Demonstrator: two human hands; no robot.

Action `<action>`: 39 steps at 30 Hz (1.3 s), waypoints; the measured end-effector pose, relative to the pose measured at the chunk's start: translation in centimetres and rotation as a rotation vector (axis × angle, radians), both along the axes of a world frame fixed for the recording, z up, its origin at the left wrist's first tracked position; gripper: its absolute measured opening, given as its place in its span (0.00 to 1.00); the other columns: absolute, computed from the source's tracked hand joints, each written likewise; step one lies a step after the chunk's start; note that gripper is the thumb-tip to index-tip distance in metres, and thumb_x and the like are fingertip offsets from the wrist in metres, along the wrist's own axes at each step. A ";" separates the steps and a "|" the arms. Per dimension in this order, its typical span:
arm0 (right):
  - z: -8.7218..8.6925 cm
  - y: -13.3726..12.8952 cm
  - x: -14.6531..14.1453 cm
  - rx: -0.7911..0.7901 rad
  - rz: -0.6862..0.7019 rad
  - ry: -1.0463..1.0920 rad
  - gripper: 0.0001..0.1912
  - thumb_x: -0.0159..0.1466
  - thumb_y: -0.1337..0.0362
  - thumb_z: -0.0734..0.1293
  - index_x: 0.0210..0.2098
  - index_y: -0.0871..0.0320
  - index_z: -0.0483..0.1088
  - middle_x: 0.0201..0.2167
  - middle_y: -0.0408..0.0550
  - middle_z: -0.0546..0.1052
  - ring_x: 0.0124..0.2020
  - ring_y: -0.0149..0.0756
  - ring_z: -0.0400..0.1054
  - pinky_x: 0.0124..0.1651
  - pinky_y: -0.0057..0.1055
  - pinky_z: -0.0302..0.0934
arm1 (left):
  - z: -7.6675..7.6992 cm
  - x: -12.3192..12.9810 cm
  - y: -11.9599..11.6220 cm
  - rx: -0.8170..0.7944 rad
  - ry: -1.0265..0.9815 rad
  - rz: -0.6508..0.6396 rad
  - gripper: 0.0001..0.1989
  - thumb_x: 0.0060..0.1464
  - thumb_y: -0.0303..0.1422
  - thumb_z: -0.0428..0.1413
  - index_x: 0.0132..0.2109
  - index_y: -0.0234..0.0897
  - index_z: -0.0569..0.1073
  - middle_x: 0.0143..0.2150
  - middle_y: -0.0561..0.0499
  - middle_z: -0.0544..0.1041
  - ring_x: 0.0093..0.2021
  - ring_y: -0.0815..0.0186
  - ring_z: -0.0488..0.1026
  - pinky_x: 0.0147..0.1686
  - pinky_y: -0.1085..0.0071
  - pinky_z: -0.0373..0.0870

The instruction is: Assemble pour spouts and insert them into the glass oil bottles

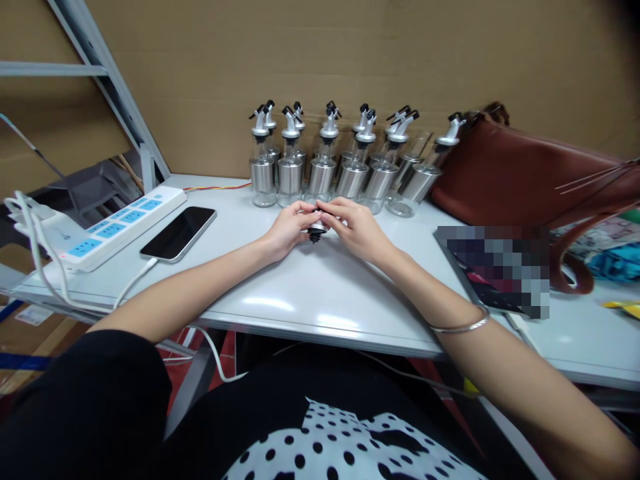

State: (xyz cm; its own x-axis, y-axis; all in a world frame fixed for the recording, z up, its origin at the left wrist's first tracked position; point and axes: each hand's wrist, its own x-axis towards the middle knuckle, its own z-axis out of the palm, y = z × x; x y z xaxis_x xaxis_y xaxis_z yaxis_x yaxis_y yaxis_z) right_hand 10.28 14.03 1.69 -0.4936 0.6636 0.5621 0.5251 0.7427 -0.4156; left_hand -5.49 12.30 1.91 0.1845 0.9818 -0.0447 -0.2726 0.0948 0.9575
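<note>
Both hands meet over the middle of the white table (280, 287). My left hand (291, 230) has its fingers closed on a silver and black pourer top (317, 228), whose black ribbed end points down toward me. From the other side, my right hand (353, 227) pinches the same pourer top; the fingers cover its upper part. Just behind the hands stand several glass bottles with steel sleeves (321, 175), most with silver and black pourers on top. One bottle (417, 183) leans at the right end of the group.
On the left lie a white power strip (125, 223) and a phone (179, 233) with a cable. A brown leather bag (525, 177) and a tablet-like device (463, 267), partly pixelated, are on the right. Cardboard (200, 80) stands behind.
</note>
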 end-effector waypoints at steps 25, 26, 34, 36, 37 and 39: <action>0.0 0.0 -0.1 -0.124 -0.011 0.152 0.18 0.65 0.63 0.60 0.50 0.60 0.74 0.35 0.49 0.75 0.35 0.37 0.69 0.44 0.33 0.62 | -0.2 -0.3 0.4 -0.023 -0.024 -0.057 0.11 0.50 0.24 0.59 0.39 0.35 0.65 0.27 0.54 0.76 0.28 0.70 0.75 0.33 0.73 0.67; 0.0 0.1 -0.1 -0.123 -0.012 0.149 0.18 0.65 0.62 0.60 0.50 0.60 0.74 0.36 0.49 0.75 0.35 0.37 0.69 0.43 0.33 0.62 | -0.1 -0.3 0.4 -0.025 -0.025 -0.059 0.11 0.49 0.24 0.60 0.39 0.35 0.65 0.27 0.54 0.76 0.28 0.69 0.75 0.33 0.73 0.67; 0.2 -0.3 -0.2 -0.131 -0.020 0.116 0.19 0.66 0.63 0.59 0.51 0.63 0.74 0.33 0.49 0.73 0.31 0.35 0.67 0.39 0.31 0.61 | -0.2 -0.2 0.3 -0.061 -0.053 -0.093 0.11 0.52 0.20 0.55 0.41 0.35 0.65 0.28 0.52 0.77 0.30 0.69 0.76 0.35 0.72 0.68; 0.3 -0.4 -0.3 -0.126 -0.013 0.098 0.18 0.66 0.63 0.59 0.50 0.62 0.74 0.32 0.49 0.73 0.31 0.35 0.66 0.38 0.31 0.61 | -0.2 -0.2 0.3 -0.057 -0.054 -0.103 0.12 0.51 0.20 0.55 0.42 0.35 0.65 0.28 0.53 0.77 0.30 0.68 0.76 0.36 0.71 0.68; 0.3 -0.4 -0.3 -0.122 -0.008 0.090 0.18 0.66 0.63 0.59 0.50 0.62 0.74 0.31 0.49 0.73 0.30 0.35 0.66 0.38 0.30 0.61 | -0.3 -0.2 0.3 -0.055 -0.050 -0.104 0.12 0.50 0.21 0.56 0.42 0.35 0.65 0.28 0.53 0.76 0.30 0.68 0.76 0.36 0.70 0.68; 0.3 -0.4 -0.2 -0.117 0.000 0.072 0.18 0.66 0.63 0.59 0.49 0.61 0.74 0.31 0.48 0.73 0.31 0.35 0.66 0.38 0.30 0.60 | -0.3 -0.2 0.3 -0.054 -0.039 -0.105 0.13 0.50 0.22 0.57 0.42 0.36 0.64 0.28 0.54 0.76 0.29 0.68 0.76 0.37 0.69 0.69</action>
State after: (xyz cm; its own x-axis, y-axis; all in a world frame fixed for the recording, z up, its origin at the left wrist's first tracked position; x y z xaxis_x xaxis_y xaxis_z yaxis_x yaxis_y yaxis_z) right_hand 10.05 13.66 1.94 -0.4550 0.7264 0.5151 0.4904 0.6873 -0.5359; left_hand -5.69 12.64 1.57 0.2893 0.9532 -0.0877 -0.2952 0.1760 0.9391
